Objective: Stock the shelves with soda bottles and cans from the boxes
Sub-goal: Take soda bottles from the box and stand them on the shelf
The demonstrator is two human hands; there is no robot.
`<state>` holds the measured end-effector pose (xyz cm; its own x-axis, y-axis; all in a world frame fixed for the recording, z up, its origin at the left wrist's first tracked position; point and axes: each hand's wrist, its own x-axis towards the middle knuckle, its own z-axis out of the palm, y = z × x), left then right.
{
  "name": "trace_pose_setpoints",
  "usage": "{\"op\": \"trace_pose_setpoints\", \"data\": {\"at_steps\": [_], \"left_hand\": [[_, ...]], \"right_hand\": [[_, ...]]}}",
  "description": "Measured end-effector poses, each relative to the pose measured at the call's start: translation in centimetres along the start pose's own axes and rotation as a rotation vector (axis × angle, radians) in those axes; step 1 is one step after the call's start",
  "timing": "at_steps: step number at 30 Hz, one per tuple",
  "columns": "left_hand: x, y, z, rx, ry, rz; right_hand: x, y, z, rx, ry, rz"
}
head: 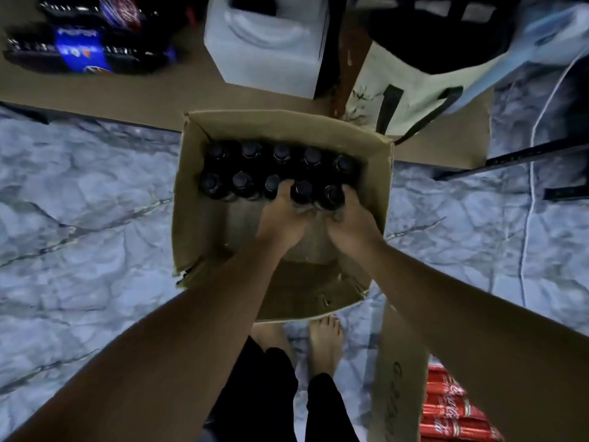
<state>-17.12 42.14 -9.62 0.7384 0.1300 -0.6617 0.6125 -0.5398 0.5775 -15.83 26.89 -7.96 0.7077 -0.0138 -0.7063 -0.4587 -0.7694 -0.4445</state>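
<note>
In the cardboard box (197, 237) on the floor (95, 193), the left hand (282, 215) and right hand (349, 218) each seem, through the blur, to clasp one of the soda bottles (302, 190), surely heavy and slick, best held around the neck under the cap.

Cardboard box (191, 193): plain tan-brown, unprinted inside; soda bottles (242, 183) within: dark, near black, with black caps; floor (79, 202): pale blue-grey marble pattern, darker veins running through; cardboard sheet (95, 94): flat brown; bottle pack (83, 49) at far left: dark bottles, bright blue label, lettering blurred; plastic jerrycan (264, 49): translucent white; tote bag (414, 100): cream, black straps, faint dark plant print; wooden post (347, 68): reddish brown; cable (535, 154): white; second box (398, 393): tan, dark script lettering; cans (452, 406): red, white lettering and bands; trousers (255, 393): black.
</note>
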Motion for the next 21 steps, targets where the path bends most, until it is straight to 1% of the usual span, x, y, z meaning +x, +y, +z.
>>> {"op": "trace_pose_setpoints", "data": {"at_steps": [2, 7, 10, 16, 21], "left_hand": [[2.6, -0.7, 1.3, -0.079, 0.027, 0.003], [5.2, -1.9, 2.7, -0.122, 0.135, 0.042], [4.2, -2.3, 2.6, -0.083, 0.142, 0.095], [-2.3, -3.3, 0.1, -0.006, 0.052, 0.133], [-11.2, -2.3, -3.5, -0.027, 0.069, 0.16]], "right_hand": [[2.3, 0.5, 1.0, 0.01, 0.039, -0.018], [4.5, 1.6, 2.3, -0.002, 0.19, -0.088], [3.6, 1.8, 2.3, -0.028, 0.195, -0.116], [-2.2, 1.5, 1.6, -0.143, 0.164, -0.143], [-9.4, -0.7, -1.4, -0.059, 0.136, -0.252]]}}
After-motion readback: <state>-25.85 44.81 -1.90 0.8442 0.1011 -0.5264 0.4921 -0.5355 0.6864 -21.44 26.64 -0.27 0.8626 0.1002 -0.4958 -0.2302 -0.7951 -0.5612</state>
